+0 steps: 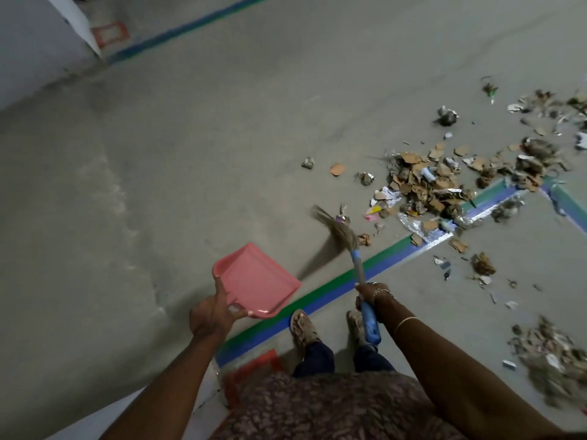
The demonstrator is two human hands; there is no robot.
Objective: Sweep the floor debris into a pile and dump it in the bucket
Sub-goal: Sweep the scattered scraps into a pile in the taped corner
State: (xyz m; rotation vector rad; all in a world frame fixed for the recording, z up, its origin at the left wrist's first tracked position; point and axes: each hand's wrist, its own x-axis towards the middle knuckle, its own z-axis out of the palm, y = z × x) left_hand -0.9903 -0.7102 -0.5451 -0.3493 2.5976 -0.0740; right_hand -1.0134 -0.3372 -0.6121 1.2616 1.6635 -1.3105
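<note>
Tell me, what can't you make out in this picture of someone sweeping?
Bucket: nowhere in the head view.
Broom bristles: motion-blurred; floor contact unclear.
Debris: cut off by the right edge; scraps too blurred to identify.
Red object: partly hidden by the person's clothing.

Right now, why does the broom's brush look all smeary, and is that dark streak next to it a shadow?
Head view: the broom smears at its bristles from motion blur, likely mid-swing; the dark streak beside the pink dustpan looks like their shadow on the floor; debris near the right edge is soft too.
</note>
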